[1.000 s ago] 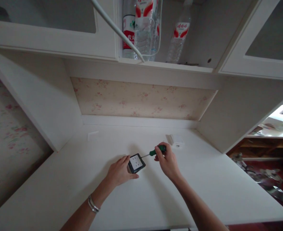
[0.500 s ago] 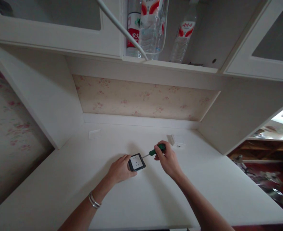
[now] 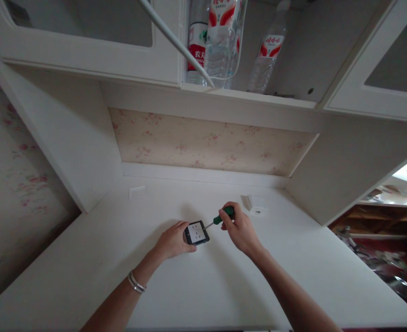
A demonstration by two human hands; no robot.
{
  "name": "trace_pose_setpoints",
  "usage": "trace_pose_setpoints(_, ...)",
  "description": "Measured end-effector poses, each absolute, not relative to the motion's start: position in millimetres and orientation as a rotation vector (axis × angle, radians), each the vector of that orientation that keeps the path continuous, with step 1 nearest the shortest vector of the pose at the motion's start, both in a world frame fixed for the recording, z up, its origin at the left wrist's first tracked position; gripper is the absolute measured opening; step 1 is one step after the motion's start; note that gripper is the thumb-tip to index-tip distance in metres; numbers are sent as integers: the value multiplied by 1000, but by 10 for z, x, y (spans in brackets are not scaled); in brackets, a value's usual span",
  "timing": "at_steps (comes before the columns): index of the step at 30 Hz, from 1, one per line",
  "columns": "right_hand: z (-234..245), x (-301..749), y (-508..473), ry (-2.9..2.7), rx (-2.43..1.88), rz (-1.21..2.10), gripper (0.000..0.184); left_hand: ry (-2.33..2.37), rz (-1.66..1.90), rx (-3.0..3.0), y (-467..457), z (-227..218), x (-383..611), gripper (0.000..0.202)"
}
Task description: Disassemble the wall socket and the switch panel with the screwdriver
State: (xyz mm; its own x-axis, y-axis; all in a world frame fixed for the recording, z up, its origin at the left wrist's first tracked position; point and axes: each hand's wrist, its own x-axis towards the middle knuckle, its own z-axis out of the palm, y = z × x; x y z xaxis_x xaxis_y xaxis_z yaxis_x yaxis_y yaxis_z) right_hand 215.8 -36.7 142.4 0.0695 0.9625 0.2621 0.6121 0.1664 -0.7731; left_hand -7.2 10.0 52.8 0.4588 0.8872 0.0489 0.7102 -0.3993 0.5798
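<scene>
My left hand [image 3: 174, 240] grips the left side of a wall socket [image 3: 197, 233], which has a white face with slots and a dark frame. Between the fingers of my right hand [image 3: 239, 228] is the green handle of a screwdriver [image 3: 218, 220]. Its thin metal shaft slants down to the left, and the tip meets the right edge of the socket's frame. Whether the tip sits in a screw is too small to tell. Both hands are over the white countertop [image 3: 196, 295].
A white box-shaped piece [image 3: 257, 204] lies behind my right hand, and a flat white plate [image 3: 137, 192] lies to the back left. Above, an open cabinet holds a leaning bottle [image 3: 267, 55] and other bottles. A white cable [image 3: 175, 41] hangs in front of it.
The view has shifted slightly. The screwdriver's handle has moved a little left with my right hand, its tip still at the socket's edge. My left hand keeps its hold.
</scene>
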Motion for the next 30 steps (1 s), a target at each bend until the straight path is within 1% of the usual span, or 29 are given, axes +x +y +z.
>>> trace_pose_setpoints(2, 1448, 2159, -348, -1672, -1552, 526, 23, 1320, 489, 2228, 106, 530, -67, 68)
trace_pose_setpoints(4, 1512, 2149, -314, -1754, -1592, 437, 18, 1311, 478, 2226, 118, 531, -60, 68)
trace_pose_setpoints(8, 1743, 2051, -201, -2012, -1706, 200, 11, 1334, 428, 2240, 159, 541, -40, 58)
trace_pose_setpoints(9, 1803, 2011, -166, -2064, -1748, 164, 13, 1342, 413, 2247, 172, 544, -35, 56)
trace_pose_setpoints(12, 1945, 1896, -50, -2215, -1834, 41, 31, 1376, 358, 2259, 214, 554, -21, 59)
trace_pose_setpoints(14, 2005, 1849, 22, -2331, -1798, -17, 27, 1385, 328, 2268, 240, 557, -18, 63)
trace_pose_setpoints(15, 2029, 1836, 54, -2390, -1762, -21, 24, 1386, 319, 2273, 252, 557, -18, 64)
trace_pose_setpoints(18, 2085, 1821, 121, -2538, -1686, 25, 34, 1374, 323, 2286, 276, 555, -23, 66)
trace_pose_setpoints(21, 2117, 1795, 151, -2581, -1724, 0, 29, 1354, 341, 2284, 281, 559, -29, 66)
trace_pose_setpoints(23, 2132, 1772, 161, -2572, -1749, -36, 31, 1362, 342, 2268, 275, 571, -33, 64)
trace_pose_setpoints(25, 2147, 1757, 170, -2616, -1709, -28, 29, 1369, 346, 2251, 265, 588, -36, 64)
trace_pose_setpoints(26, 2156, 1753, 173, -2652, -1671, -3, 30, 1363, 350, 2252, 260, 596, -37, 64)
trace_pose_setpoints(28, 2170, 1745, 178, -2717, -1617, 35, 37, 1346, 362, 2282, 258, 607, -35, 63)
trace_pose_setpoints(30, 2176, 1732, 182, -2726, -1643, 4, 35, 1347, 355, 2331, 266, 606, -27, 62)
